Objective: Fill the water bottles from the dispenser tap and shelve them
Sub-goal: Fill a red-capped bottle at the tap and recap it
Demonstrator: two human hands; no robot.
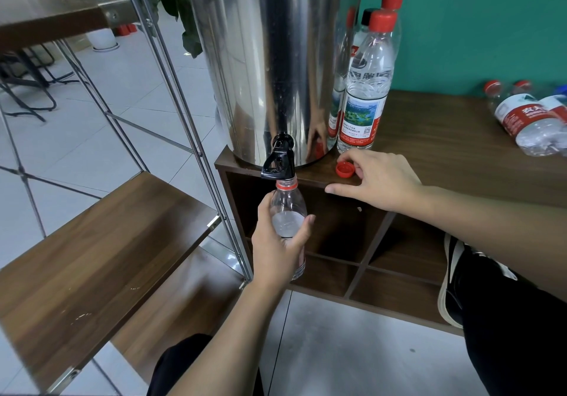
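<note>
A tall steel dispenser point(270, 58) stands on the wooden cabinet point(445, 150), its black tap point(278, 162) hanging over the front edge. My left hand point(276, 248) grips a clear uncapped bottle point(287, 208), its red-ringed mouth right under the tap. A loose red cap point(345, 169) lies on the cabinet top. My right hand point(380, 180) rests on the cabinet edge, its fingers loosely bent around the cap; whether they touch it I cannot tell.
Capped bottles point(366, 88) stand upright right of the dispenser. More bottles point(527, 119) lie on their sides at the far right. A metal-framed rack with wooden shelves point(101, 257) stands to the left. The cabinet has open cubbies point(346, 236) below.
</note>
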